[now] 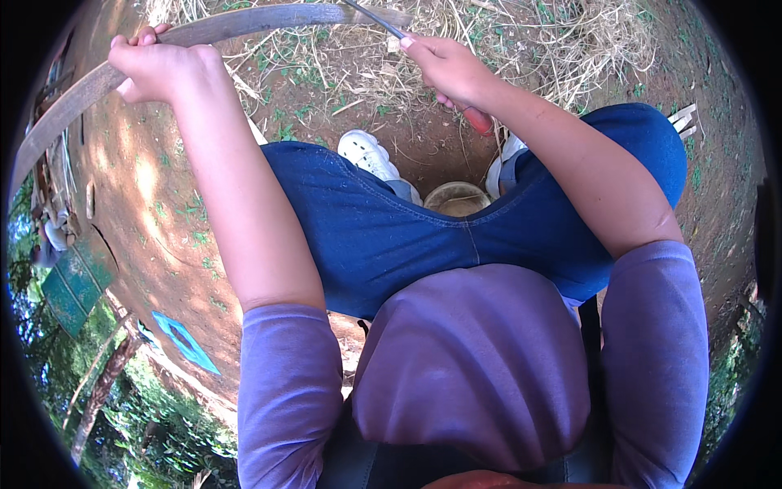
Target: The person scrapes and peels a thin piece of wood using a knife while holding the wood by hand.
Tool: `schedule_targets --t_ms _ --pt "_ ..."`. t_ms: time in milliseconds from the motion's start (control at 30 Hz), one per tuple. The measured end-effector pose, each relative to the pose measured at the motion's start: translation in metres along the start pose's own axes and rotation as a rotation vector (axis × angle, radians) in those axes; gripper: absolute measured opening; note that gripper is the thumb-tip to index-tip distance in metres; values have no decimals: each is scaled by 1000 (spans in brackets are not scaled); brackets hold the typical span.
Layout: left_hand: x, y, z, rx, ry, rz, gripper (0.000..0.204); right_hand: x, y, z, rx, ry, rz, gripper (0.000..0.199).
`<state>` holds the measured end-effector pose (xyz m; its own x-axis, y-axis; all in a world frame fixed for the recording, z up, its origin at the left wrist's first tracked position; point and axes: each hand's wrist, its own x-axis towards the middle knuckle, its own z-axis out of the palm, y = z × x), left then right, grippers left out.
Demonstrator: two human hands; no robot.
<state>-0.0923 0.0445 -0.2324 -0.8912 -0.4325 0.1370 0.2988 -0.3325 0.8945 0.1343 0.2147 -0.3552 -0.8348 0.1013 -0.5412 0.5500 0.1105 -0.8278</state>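
Note:
A long flat strip of wood or bamboo (261, 20), bent in the view, runs from the left rim across the top. My left hand (167, 69) is closed around it near its middle. In my right hand (452, 73) is a knife (376, 18) with a thin dark blade; the end of its red handle (479, 122) sticks out below the fist. The blade points up and to the left and crosses the strip near its right end. Whether its edge touches the strip, I cannot tell.
Dry straw-like shavings (603, 49) lie on the brown soil ahead. A round pale container (456, 200) stands between my feet, in white clogs (366, 153). Off to the left are a green panel (77, 285) and a bright blue flat piece (186, 342). Pale slats (684, 120) lie by my right knee.

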Motion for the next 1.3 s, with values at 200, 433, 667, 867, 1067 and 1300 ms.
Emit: schedule_targets --t_ms 200,433,667,867,1067,1300 --pt "-4 6 0 1 6 -43 38 31 56 -26 -11 48 385 54" --pt "-6 9 6 -81 -81 -9 30 24 37 -13 -46 78 171 55" --pt "26 17 0 -76 -67 38 21 48 49 -32 -116 65 338 52" --pt "26 26 -15 -48 -211 -102 77 15 -28 -13 29 154 34 48" --pt "16 -10 4 -16 -385 40 79 -26 -51 7 106 101 -144 55" --pt "22 -13 12 -142 -473 -54 71 -23 -17 4 20 88 -148 50"
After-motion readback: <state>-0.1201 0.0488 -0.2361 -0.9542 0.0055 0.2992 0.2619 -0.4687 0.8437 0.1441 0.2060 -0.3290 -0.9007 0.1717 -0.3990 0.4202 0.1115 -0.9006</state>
